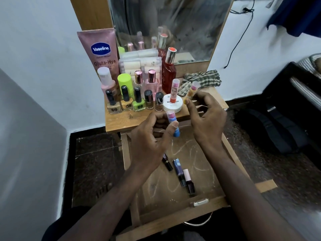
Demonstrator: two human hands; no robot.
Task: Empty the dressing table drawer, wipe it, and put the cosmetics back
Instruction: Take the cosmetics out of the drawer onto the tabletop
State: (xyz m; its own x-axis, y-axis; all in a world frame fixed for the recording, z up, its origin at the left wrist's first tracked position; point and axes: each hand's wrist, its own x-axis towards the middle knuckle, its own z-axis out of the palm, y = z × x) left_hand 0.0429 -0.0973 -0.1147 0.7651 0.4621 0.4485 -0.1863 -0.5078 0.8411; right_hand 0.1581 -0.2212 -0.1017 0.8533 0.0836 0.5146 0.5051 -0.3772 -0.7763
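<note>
**Two tubes in hand, three items left in the drawer**

My left hand (152, 136) grips a tall stacked tube (172, 108), fingers curled round its blue lower end, its long axis running roughly 12 to 6. My right hand (206, 117) pinches a smaller blurred tube (191, 90) between thumb and fingertips, tilted toward 1 o'clock. Both hover over the table's (121, 119) front edge, with the nail polish bottles (130, 101) standing at 10 o'clock. The open drawer (199, 171) lies at 6 o'clock beneath my wrists; three slim cosmetics (181, 173) rest there, long axes running 11 to 5, nearer my left hand. I judge emptying nearly done.
</note>
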